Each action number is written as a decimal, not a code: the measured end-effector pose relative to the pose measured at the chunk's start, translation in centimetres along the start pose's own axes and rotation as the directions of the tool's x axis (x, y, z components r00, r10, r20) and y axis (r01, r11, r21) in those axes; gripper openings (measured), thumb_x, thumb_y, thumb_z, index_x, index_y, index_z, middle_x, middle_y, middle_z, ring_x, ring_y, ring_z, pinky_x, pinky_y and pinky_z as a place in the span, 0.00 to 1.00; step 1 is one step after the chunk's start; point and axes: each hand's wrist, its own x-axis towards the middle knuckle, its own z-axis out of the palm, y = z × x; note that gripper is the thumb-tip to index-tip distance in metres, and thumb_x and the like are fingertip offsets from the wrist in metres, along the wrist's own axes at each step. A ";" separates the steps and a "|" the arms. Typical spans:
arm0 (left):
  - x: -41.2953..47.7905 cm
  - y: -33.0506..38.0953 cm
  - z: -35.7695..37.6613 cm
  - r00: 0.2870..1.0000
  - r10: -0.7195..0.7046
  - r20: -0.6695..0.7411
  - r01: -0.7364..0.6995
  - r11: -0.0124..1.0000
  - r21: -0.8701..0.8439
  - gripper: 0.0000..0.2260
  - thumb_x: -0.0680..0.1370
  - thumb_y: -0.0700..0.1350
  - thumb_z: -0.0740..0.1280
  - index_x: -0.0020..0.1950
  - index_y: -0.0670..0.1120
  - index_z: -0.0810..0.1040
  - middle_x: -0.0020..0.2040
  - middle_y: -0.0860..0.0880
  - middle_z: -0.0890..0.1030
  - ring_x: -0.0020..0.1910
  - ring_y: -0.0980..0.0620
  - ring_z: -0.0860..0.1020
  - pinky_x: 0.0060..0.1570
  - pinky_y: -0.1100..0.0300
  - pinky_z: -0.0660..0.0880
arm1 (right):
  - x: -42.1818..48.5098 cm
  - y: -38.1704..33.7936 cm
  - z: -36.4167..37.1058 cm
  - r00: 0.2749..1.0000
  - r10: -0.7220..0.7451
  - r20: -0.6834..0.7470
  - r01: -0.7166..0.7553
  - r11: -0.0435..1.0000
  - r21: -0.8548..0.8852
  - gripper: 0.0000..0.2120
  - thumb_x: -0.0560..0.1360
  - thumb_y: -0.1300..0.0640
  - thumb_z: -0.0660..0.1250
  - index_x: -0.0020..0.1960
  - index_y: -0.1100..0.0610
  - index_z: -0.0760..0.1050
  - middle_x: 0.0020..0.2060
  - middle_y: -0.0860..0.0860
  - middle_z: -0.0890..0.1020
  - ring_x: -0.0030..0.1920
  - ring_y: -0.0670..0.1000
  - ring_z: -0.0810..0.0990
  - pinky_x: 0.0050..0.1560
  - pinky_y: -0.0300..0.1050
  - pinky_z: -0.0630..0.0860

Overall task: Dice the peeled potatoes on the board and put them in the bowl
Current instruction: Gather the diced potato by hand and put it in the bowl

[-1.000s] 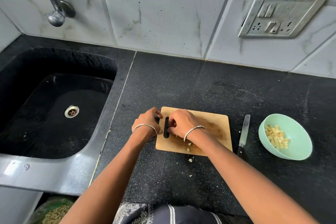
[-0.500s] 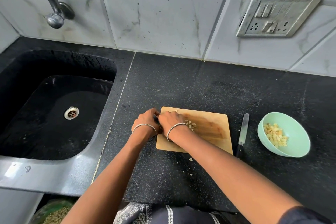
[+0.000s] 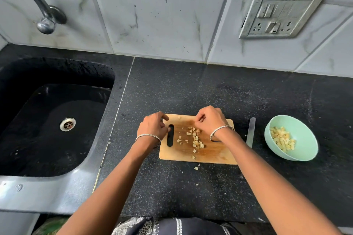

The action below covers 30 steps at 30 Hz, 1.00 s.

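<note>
Right hand point(image 3: 210, 120) now at cutting board's point(image 3: 215, 152) 12 o'clock, potato dice point(image 3: 195, 137) uncovered; grip curled, contents unclear. Left hand point(image 3: 151, 127) still clamps board's 9 o'clock end.

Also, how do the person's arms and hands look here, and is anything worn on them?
Both forearms are bare, and no sleeve shows in the picture. The left hand and the right hand wear no gloves. Each wrist carries one thin silver-coloured metal bangle, one on the left and one on the right. I cannot tell whether there are rings.
</note>
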 end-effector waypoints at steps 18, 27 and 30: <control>-1.1 -0.5 0.7 0.995 -0.092 -0.023 0.093 0.994 0.051 0.15 0.69 0.44 0.76 0.52 0.55 0.79 0.47 0.53 0.82 0.50 0.47 0.80 0.47 0.54 0.76 | -4.0 2.3 5.7 0.858 -0.505 0.098 0.514 0.845 -0.145 0.23 0.76 0.72 0.61 0.69 0.58 0.72 0.71 0.51 0.71 0.72 0.49 0.67 0.70 0.50 0.69; -2.4 0.7 1.4 0.997 -0.053 -0.049 0.055 0.998 0.034 0.10 0.71 0.42 0.71 0.50 0.54 0.79 0.43 0.52 0.82 0.47 0.47 0.79 0.45 0.55 0.74 | -6.0 4.2 2.9 0.931 -0.312 -0.192 0.332 0.940 0.084 0.04 0.71 0.65 0.74 0.42 0.57 0.83 0.42 0.48 0.81 0.40 0.44 0.76 0.44 0.33 0.72; -3.1 1.2 1.6 0.999 -0.041 -0.014 0.042 0.999 0.019 0.08 0.70 0.41 0.71 0.45 0.53 0.80 0.41 0.53 0.82 0.46 0.49 0.79 0.41 0.58 0.70 | -7.0 3.6 2.1 0.942 -0.327 -0.070 0.333 0.937 0.107 0.03 0.72 0.59 0.74 0.45 0.53 0.84 0.44 0.45 0.81 0.42 0.43 0.76 0.47 0.40 0.76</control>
